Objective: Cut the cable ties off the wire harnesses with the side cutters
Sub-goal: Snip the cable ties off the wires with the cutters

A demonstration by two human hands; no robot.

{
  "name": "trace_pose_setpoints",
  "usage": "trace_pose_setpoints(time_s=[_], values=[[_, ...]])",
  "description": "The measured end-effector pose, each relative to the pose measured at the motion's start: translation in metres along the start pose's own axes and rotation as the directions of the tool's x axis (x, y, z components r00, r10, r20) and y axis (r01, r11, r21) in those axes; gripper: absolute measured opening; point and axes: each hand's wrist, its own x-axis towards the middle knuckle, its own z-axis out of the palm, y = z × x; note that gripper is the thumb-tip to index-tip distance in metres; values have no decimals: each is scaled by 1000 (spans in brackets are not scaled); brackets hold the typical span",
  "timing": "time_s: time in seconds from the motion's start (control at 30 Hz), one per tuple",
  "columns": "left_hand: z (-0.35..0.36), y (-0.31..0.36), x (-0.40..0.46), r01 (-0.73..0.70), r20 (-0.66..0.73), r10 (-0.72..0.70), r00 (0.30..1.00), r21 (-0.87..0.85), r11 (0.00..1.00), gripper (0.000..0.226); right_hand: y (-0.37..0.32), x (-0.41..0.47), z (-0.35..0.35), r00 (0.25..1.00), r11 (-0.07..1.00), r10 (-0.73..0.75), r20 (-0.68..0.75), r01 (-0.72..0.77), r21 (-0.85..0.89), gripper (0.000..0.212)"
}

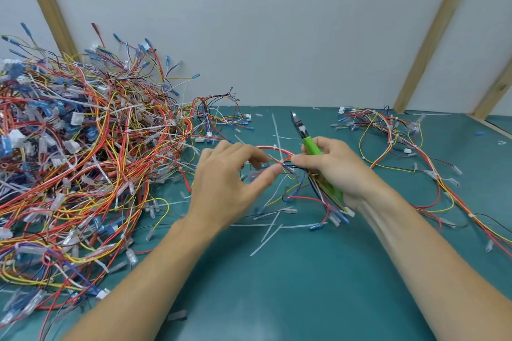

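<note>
Even bright light (edges bowed)

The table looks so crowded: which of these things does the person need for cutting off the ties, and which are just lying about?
In use:
- side cutters, green handles, held in the right hand
- wire harness, held by both hands, left hand pinching it
- white cable tie on that harness

Lying about:
- big pile of harnesses
- smaller bundle of harnesses
- loose tie strips on the green table
</note>
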Motion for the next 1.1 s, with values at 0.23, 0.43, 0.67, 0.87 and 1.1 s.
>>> trace_pose_setpoints(time_s=[0.23,0.43,0.67,0.87,1.1], values=[[5,-12,0,135,95,-136,986,17,991,21,4,0,11,940,928,249,231,-300,219,12],[-11,-21,4,268,229,-231,946,-147,952,20,10,-4,29,970,965,183,158,-208,161,20],[-18,-5,9,45,-157,-56,986,-69,997,14,15,-4,34,996,995,88,31,-87,-43,25],[-10,-9,6,158,137,-170,976,99,983,29,16,-4,35,999,994,39,27,-36,-101,23],[-9,-17,6,120,180,-146,973,144,982,20,2,-6,22,995,997,54,80,-49,-64,22]])
